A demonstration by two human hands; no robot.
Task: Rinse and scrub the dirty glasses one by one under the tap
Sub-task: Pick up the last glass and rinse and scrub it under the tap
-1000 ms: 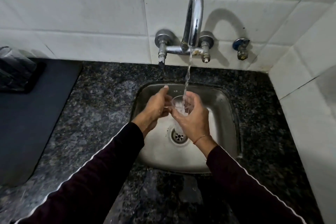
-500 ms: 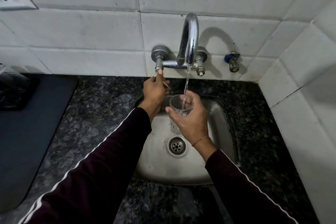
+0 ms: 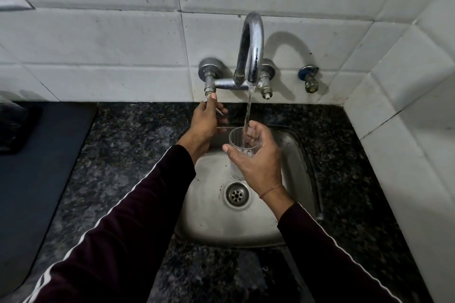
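Note:
A clear drinking glass stands upright in the air over the steel sink, under the chrome tap. A thin stream of water falls into it. My right hand grips the glass from the right side, thumb in front. My left hand reaches up to the wall and pinches the tap's left handle with its fingers curled round it.
A dark speckled stone counter surrounds the sink. To the left lies a dark mat with a blurred dark object at its far end. White tiled walls stand behind and to the right, with a small valve.
My left hand left the glass rim, rose to the tap's left handle and stays there. The right hand keeps the glass under the stream. The view tilted upward.

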